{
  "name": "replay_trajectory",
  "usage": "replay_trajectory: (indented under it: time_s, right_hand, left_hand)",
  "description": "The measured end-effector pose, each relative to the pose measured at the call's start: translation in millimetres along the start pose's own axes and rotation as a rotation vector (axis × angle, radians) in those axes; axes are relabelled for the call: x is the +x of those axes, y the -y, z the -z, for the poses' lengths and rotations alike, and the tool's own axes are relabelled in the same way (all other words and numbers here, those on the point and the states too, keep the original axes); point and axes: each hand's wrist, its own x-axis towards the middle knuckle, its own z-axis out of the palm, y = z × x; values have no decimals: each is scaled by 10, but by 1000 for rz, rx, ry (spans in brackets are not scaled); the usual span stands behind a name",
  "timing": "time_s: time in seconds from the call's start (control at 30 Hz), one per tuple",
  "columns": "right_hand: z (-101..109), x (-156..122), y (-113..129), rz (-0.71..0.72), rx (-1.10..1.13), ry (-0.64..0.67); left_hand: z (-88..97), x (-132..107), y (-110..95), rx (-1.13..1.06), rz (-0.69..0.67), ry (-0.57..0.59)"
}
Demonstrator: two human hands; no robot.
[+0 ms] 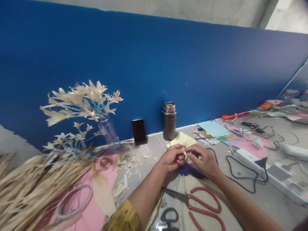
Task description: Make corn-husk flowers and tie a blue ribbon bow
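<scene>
In the head view my left hand [174,158] and my right hand [203,160] meet above the table. Both have thumb and fingers pinched together around something small and pale, mostly hidden by the fingers. Just behind them lies a crumpled yellow paper [183,140]. A blue tool [193,171], perhaps a glue gun, is partly covered beneath my right hand. Closer to me rest large scissors [204,205] with red handles, blades partly apart. Smaller black-handled scissors [169,215] lie left of them, cut off by the lower edge.
At left, cream husk-like flowers [84,99] stand in a clear bottle [109,133] near dried husks [21,189] and a tape roll [74,201]. A phone [139,131] and an open flask [169,122] stand by the blue wall. Power strips [271,176] and cables occupy the right.
</scene>
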Motion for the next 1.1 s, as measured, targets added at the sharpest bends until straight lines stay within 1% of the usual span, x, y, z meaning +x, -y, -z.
replay_trajectory:
  time_s: [0.27,0.47,0.6,0.73,0.8,0.87,1.0,1.1]
  right_hand:
    - [-18,-44,-31,-93,57,2]
    - [-51,-60,33,-150,56,-37]
    - [23,-62,67,-196,47,-64]
    - [164,13,113,-206,37,-49]
    - [215,59,177,-169,16,-31]
    - [235,90,269,-89,-26,-8]
    - [193,88,465,125,-82,59]
    - [132,59,567,213,-132,127]
  left_hand:
    - [16,-6,29,32,16,-11]
    - [0,-11,36,70,4,-30]
    - [-12,-41,-61,117,-78,-69]
    - [-48,-209,-220,213,-134,-122]
    - [-60,-353,-262,265,-158,-166]
    - [-57,-516,-260,304,-192,-221]
    - [-21,-803,-158,333,-271,-337]
    - [-14,-922,-79,307,-310,-404]
